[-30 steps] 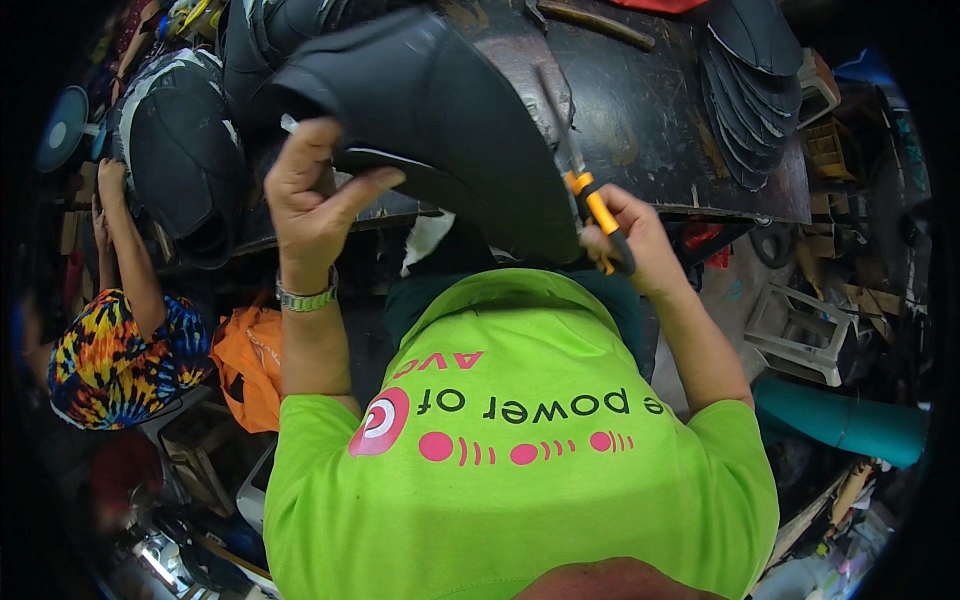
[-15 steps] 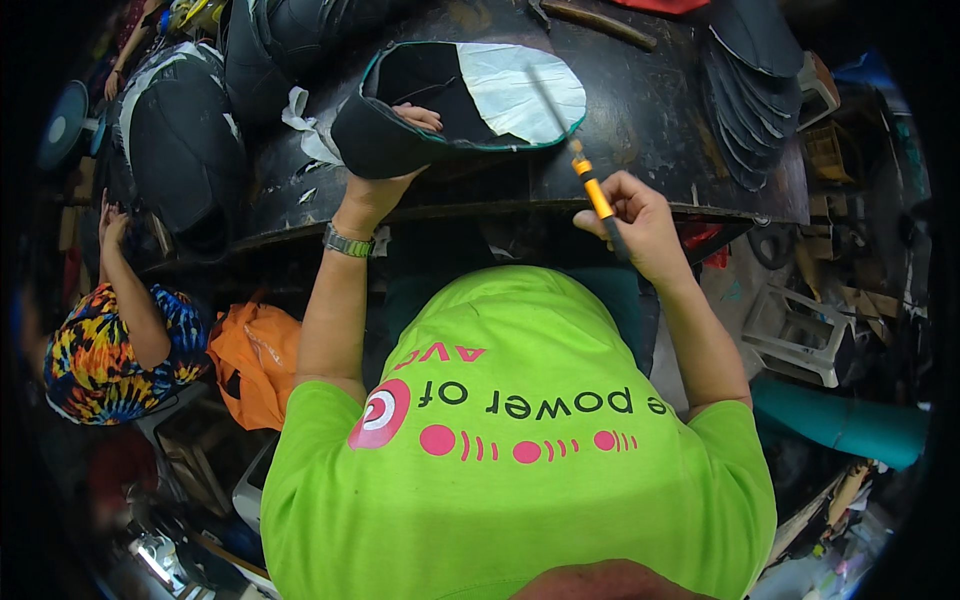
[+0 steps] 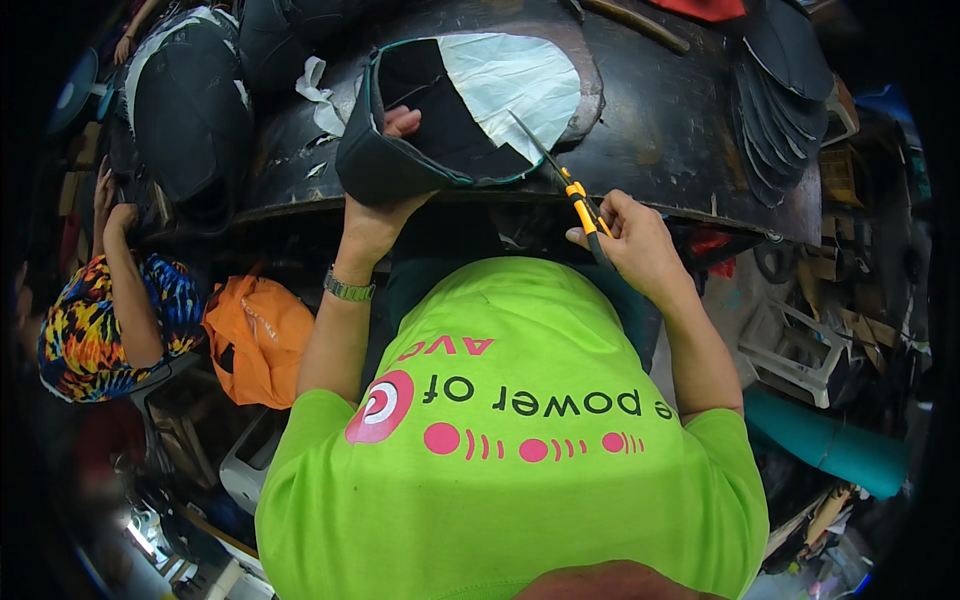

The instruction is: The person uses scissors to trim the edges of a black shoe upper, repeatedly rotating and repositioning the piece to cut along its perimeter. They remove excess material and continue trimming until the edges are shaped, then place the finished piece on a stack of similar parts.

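Observation:
My left hand (image 3: 378, 222) is closed on the near left wall of a curved black padded fabric piece (image 3: 385, 172), its fingertips showing inside the hollow. The piece has a thin green edge and a white lining sheet (image 3: 520, 80) at its far right end. Closed around the handles of yellow-and-black scissors (image 3: 577, 198) is my right hand (image 3: 640, 240), just right of the piece. The dark blades point up and left, with their tip over the white lining. Whether the blades touch the fabric, I cannot tell.
The dark worktable (image 3: 680, 130) carries a stack of black curved pieces (image 3: 775, 120) at right, a larger black padded piece (image 3: 190, 120) at left and a white scrap (image 3: 318, 97). Another person's arm (image 3: 135, 290) is at far left, beside an orange bag (image 3: 258, 340). A grey stool (image 3: 790, 345) stands lower right.
The scissors have swung left, bringing their blades over the white lining, and both handles now show apart. The black piece has tilted in my left hand, its right end lower toward me.

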### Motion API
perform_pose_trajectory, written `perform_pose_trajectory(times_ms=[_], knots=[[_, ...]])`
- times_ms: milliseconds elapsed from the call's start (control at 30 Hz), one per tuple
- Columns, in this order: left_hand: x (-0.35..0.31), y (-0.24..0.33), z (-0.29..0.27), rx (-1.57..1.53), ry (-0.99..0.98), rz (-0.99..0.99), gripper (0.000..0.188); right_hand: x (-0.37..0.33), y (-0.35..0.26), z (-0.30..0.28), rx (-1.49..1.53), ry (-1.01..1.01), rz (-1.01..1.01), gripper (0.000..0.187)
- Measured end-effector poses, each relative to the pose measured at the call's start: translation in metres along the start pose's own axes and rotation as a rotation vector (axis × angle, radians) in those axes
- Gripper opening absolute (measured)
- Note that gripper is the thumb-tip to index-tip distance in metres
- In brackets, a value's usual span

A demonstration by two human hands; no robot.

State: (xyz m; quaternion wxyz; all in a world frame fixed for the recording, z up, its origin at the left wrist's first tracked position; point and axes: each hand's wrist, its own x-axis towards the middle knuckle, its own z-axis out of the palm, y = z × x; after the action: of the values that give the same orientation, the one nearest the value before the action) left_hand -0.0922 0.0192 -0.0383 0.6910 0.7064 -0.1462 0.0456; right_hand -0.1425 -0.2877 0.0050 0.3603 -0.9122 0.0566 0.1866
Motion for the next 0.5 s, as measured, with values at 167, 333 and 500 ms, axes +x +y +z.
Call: perform_pose_trajectory(times_ms=[167,333,500], knots=[[-0.015,-0.007,-0.02,-0.977,0.034,-0.207,0.044,0.005,0.001,0.005,-0.009,0.008,-0.008,0.046],[-0.007,0.009,-0.033,-1.25,-0.14,-0.291,0.059,0.009,0.008,0.008,0.066,0.007,-0.02,0.045],[0.007,0.044,-0.013,-0.908,0.146,-0.271,0.049,0.006,0.008,0.01,0.301,0.062,-0.142,0.04]])
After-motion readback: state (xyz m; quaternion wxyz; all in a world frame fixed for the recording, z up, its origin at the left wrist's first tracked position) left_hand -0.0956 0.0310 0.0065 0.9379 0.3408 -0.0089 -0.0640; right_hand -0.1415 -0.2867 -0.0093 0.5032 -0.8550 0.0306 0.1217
